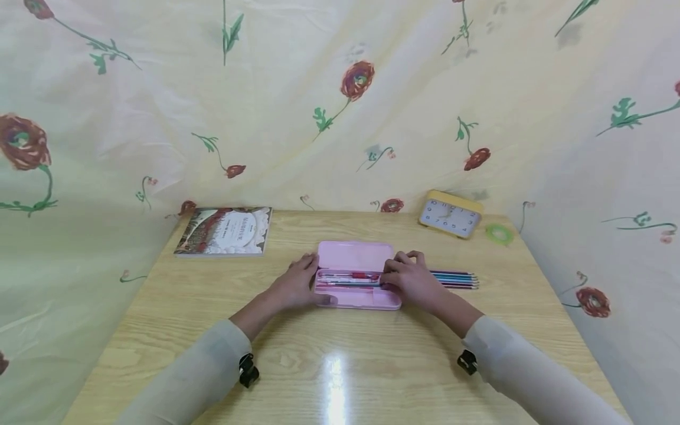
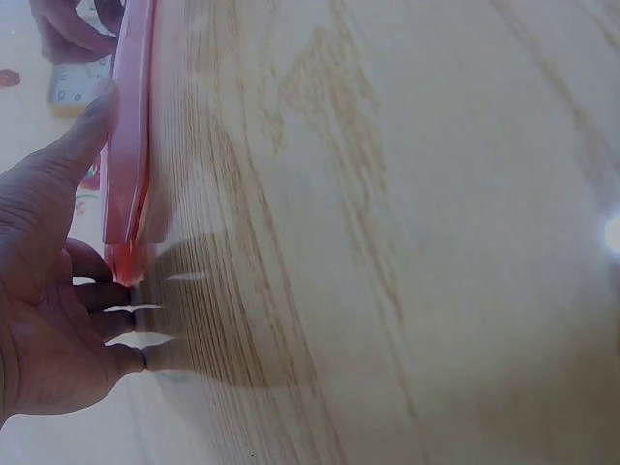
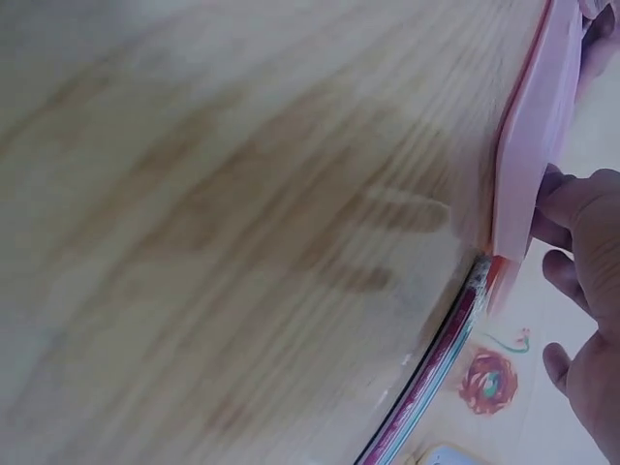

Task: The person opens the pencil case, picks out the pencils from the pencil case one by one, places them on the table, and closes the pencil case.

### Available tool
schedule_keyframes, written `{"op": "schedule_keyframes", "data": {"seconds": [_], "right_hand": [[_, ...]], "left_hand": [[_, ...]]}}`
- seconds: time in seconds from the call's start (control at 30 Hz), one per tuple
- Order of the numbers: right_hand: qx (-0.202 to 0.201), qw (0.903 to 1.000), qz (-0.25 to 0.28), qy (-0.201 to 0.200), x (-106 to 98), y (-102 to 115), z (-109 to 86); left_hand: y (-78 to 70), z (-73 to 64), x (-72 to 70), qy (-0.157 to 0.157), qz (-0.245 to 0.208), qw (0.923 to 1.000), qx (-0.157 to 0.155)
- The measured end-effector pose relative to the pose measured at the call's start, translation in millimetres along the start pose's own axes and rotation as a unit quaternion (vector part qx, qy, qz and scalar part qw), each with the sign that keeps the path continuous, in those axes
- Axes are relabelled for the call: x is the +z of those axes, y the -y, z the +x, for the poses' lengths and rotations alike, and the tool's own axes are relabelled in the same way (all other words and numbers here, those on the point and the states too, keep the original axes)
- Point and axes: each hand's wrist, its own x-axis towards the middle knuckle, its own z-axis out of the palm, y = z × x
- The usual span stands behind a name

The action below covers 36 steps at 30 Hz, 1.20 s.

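A pink pencil case (image 1: 356, 255) lies on the table with its lid folded back. Inside are pens and a blue-green pencil (image 1: 345, 284), one pen showing a red part (image 1: 363, 275). My left hand (image 1: 294, 286) holds the case's left end, thumb along the front edge and fingers behind the end; the left wrist view shows that thumb on the pink side wall (image 2: 129, 145). Over the case's right end, my right hand (image 1: 411, 280) has its fingers bent down inside, at the blue-green pencil's end; the fingertips are partly hidden. Several pencils (image 1: 454, 279) lie just right of the case.
A book (image 1: 225, 231) lies at the table's back left. At the back right stand a yellow clock (image 1: 450, 213) and a roll of green tape (image 1: 499, 234). Flowered cloth (image 1: 297, 106) hangs behind and beside the wooden table (image 1: 297, 366).
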Motion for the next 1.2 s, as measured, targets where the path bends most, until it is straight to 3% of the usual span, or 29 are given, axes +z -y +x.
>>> {"op": "schedule_keyframes", "data": {"seconds": [0.43,0.8,1.2], "right_hand": [[0.019,0.9993,-0.002,0.033,-2.0,3.2,15.4],[0.02,0.9992,0.028,-0.022,3.9,4.4,20.5],[-0.004,0.9997,0.011,-0.021,0.5,24.3,41.0]], "left_hand": [[-4.5,0.7,-3.2,-0.007,-0.008,0.9999,-0.003],[-1.3,-1.9,-3.3,0.0,-0.017,0.9998,-0.01],[-0.2,-0.3,-1.7,0.0,-0.011,0.9999,0.003]]}}
